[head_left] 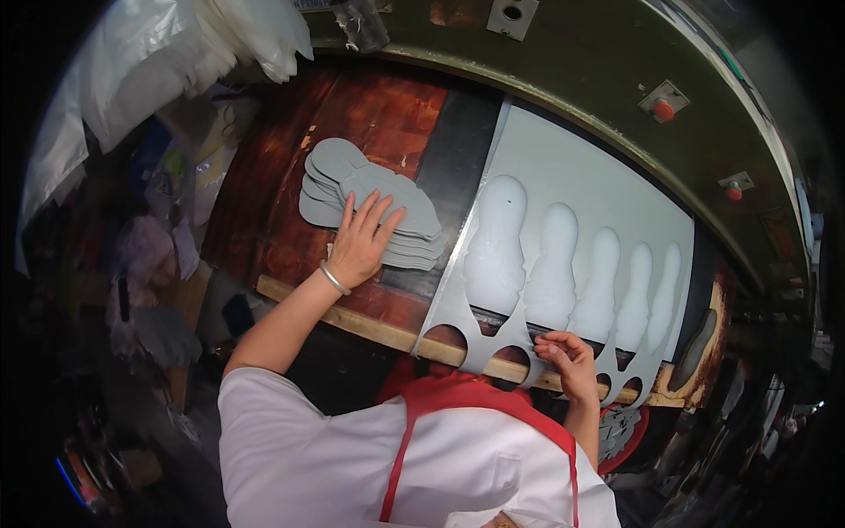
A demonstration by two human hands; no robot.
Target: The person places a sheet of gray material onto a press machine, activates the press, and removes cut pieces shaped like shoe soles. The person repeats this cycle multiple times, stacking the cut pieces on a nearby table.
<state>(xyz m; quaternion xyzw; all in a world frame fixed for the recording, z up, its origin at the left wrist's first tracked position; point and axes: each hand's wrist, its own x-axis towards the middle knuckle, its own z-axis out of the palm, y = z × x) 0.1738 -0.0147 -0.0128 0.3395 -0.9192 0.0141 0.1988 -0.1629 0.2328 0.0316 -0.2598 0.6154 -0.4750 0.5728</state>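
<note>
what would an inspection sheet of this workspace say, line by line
Surface: red-brown wooden table, black strip beside the sheet, wooden edging along the person's side.
Job's things: stack of grey cut pieces at left; grey sheet with five rounded cut-outs at right, its scalloped edge overhanging the front.
Clutter: red container with grey scraps below the table's right end; plastic bags at upper left.
Hands: left hand on the stack, fingers spread; right hand at the sheet's front edge, grip unclear.
Cables: nothing seen.
Surroundings: green machine body with red buttons across the far side.
</note>
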